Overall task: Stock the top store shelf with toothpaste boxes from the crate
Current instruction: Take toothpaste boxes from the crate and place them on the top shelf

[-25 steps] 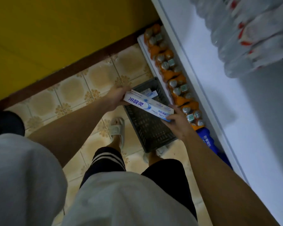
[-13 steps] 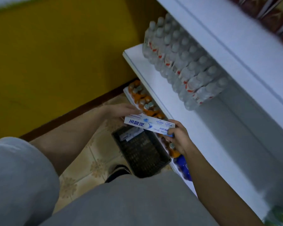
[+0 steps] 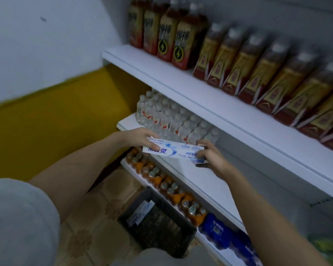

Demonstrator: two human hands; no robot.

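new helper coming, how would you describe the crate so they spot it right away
Start at the white shelving unit and look down to the tiled floor at its foot. The crate sits there: dark, open-topped, mesh-sided, the only container on the floor, with toothpaste boxes inside.

The toothpaste box (image 3: 174,152) looks like glossy printed cardboard. The crate (image 3: 161,223) is dark matt plastic mesh. Shelves (image 3: 210,93) are smooth, white, painted — faintly sheened. Bottles (image 3: 258,72) are plastic with shiny labels; floor tiles (image 3: 96,214) are patterned and smooth.
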